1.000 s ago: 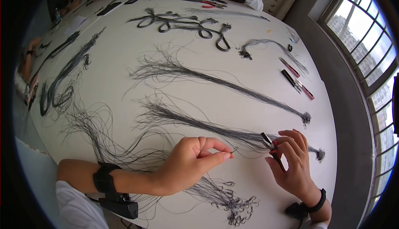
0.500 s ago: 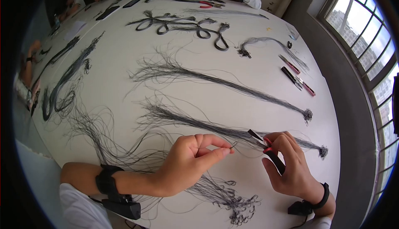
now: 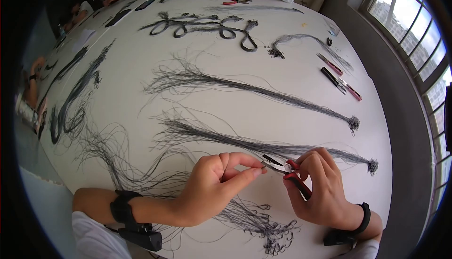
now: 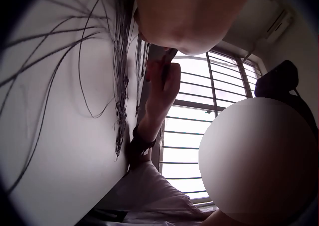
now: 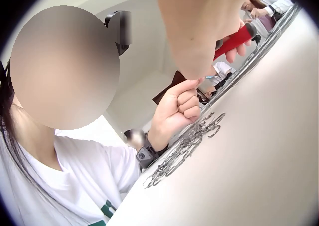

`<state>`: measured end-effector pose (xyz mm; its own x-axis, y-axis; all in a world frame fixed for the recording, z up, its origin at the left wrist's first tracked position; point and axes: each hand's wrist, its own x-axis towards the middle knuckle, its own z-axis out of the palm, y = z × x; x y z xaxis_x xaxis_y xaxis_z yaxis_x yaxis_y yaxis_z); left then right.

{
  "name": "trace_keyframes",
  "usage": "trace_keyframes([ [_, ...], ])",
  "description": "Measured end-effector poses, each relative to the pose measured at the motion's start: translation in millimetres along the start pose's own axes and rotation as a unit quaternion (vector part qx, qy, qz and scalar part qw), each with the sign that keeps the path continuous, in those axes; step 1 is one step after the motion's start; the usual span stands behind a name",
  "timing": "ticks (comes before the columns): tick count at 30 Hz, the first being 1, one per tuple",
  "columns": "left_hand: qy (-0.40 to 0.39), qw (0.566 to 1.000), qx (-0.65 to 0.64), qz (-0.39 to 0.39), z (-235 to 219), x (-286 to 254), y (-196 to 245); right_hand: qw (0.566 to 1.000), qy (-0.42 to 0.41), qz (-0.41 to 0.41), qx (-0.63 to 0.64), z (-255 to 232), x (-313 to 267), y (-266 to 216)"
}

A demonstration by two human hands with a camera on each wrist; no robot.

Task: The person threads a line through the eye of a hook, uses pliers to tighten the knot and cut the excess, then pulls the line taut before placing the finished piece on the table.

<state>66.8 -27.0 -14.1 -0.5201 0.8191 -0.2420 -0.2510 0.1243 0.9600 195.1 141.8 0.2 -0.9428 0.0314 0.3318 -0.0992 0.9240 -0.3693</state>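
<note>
Between thumb and forefinger my left hand [image 3: 207, 188] pinches the end of a thin dark wire strand [image 3: 264, 167]. My right hand [image 3: 322, 191] grips pliers [image 3: 297, 184] with red and black handles; their jaws stand apart, tips right at the left fingertips and the strand's end. The red handle of the pliers [image 5: 237, 41] shows in the right wrist view, where the left hand [image 5: 177, 109] is seen beyond it. Below the left hand lies a loose bundle of strands [image 3: 256, 223] with hooked ends. The left forearm covers part of that bundle.
Two long wire bundles [image 3: 263, 92] [image 3: 254, 142] lie across the white table [image 3: 212, 113], knotted at their right ends. Looped dark bundles [image 3: 228, 33] lie farther back. More hand tools [image 3: 334, 80] are at the right edge. Other people sit at the far side.
My right hand has moved left with the pliers, bringing their tips to the left fingertips. The left hand stays nearly in place, still pinching the strand.
</note>
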Motion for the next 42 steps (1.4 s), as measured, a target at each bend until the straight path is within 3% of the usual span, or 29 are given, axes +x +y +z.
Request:
trace_keyframes([
  [8,0.003,1.000,0.009,-0.006,2,-1,1,0.998,0.063,0.022,-0.022,13,-4,-2],
  [24,0.026,0.999,0.015,-0.026,4,1,0,0.995,0.038,-0.007,-0.089,16,-3,2],
  [42,0.005,0.999,0.013,-0.039,2,0,5,0.999,0.018,0.026,-0.007,14,-4,1],
])
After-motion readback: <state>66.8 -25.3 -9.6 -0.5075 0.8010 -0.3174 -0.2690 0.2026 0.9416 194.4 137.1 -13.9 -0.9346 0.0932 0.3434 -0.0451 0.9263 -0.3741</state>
